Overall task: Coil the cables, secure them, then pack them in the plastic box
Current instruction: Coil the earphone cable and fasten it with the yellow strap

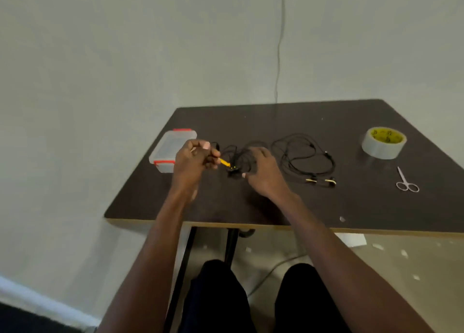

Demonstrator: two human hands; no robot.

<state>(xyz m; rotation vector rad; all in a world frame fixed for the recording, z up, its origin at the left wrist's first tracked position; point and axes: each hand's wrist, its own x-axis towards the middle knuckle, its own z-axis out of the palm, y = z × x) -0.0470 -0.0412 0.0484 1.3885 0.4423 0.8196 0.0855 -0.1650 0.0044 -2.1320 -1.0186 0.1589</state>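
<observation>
My left hand (194, 157) is curled shut, pinching one end of a black cable (237, 157) with a yellow tip, lifted just off the bench (276, 207). My right hand (261, 169) is spread, fingers down on the tangled part of the same cable, mid-bench. A second cable (305, 157) lies loose just to its right, earbud ends toward me. The plastic box (167, 152), lid on with red clips, sits at the left edge behind my left hand. A tape roll (384, 143) and scissors (406, 181) are far right, well apart from the cables.
</observation>
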